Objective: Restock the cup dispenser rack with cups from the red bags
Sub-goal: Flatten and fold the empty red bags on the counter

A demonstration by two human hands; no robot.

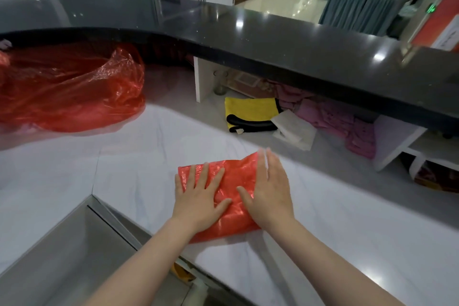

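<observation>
1. A recessed metal-lined opening (74,243) is seen nearest the viewer, at lower left, cut into the white counter (347,218).
2. Two bare forearms are extended forward over the counter's near edge.
3. The left hand (198,196) is laid palm-down, fingers spread and fully extended, on the left part of a flattened red bag (236,176); nothing is gripped, the plastic being only pressed against the counter.
4. The right hand (269,189) is likewise laid flat and open on the right part of the same bag, thumb pointing toward the left hand; its fingertips are blurred, and nothing is enclosed by it.
5. The flattened red bag is shown folded to a roughly rectangular shape, lying on the white counter directly under both palms, its far corners uncovered.
6. A second, much larger red bag (74,89) is seen crumpled and puffed up at far left on the same counter, well apart from the hands; its contents cannot be made out.
7. Beyond the hands, under the raised shelf, a yellow cloth with black trim (250,110) is laid beside a white folded sheet (295,129), with purple cloths (347,119) heaped to the right.
8. A dark polished ledge (248,32) is curved across the scene above these items.
9. A hall with draped tables (360,5) is visible in the far background.
</observation>
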